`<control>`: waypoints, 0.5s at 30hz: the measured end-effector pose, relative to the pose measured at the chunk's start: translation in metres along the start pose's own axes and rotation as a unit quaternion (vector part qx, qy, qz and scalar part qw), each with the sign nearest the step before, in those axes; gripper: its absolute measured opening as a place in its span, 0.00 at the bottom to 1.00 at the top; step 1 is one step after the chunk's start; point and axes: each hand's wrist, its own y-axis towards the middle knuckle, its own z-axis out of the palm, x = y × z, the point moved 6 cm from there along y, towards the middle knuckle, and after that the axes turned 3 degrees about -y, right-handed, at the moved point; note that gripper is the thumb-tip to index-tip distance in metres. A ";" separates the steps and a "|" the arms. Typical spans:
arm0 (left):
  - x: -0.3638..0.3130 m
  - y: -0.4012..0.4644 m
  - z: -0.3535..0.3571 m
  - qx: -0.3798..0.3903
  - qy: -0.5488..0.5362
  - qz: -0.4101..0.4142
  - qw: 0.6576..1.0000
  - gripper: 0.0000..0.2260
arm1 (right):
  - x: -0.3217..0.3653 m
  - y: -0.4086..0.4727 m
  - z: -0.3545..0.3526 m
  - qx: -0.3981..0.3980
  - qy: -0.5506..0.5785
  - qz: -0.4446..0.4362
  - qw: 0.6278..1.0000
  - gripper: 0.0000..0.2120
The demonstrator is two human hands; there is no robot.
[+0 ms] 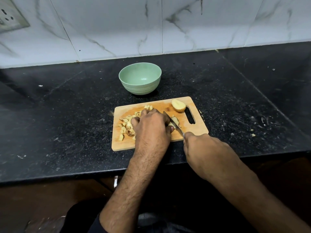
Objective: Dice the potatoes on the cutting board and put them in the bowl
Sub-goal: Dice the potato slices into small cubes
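A wooden cutting board (196, 130) lies on the black counter. Several diced potato pieces (125, 126) are heaped on its left part, and a potato half (178, 105) rests cut side up near the far right corner. My left hand (151, 126) presses down on a potato piece (175, 121) at the board's middle, mostly hiding it. My right hand (200, 145) grips a knife (176, 126) whose blade runs along the left hand's fingers into that piece. A pale green bowl (140, 78) stands behind the board, with nothing visible inside.
The counter's front edge runs just below the board. A marble-tiled wall rises behind the bowl, with a socket plate (10, 15) at top left. Small potato scraps (252, 134) lie on the counter right of the board.
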 end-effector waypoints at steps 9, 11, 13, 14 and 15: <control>0.006 0.000 0.003 -0.005 -0.031 -0.030 0.999 0.07 | -0.020 -0.044 -0.003 0.036 0.032 -0.012 0.999 0.11; 0.006 -0.001 0.004 -0.009 -0.034 -0.032 0.999 0.07 | -0.022 -0.050 -0.003 0.032 0.035 -0.002 0.999 0.11; 0.006 -0.002 0.004 -0.012 -0.034 -0.030 0.999 0.07 | -0.024 -0.055 -0.003 0.029 0.041 0.003 0.999 0.12; 0.005 -0.002 0.004 -0.012 -0.035 -0.029 0.999 0.07 | -0.024 -0.057 -0.003 0.034 0.042 0.003 0.999 0.12; 0.006 -0.003 0.004 -0.011 -0.036 -0.027 0.999 0.06 | -0.024 -0.059 -0.004 0.038 0.043 0.005 0.998 0.11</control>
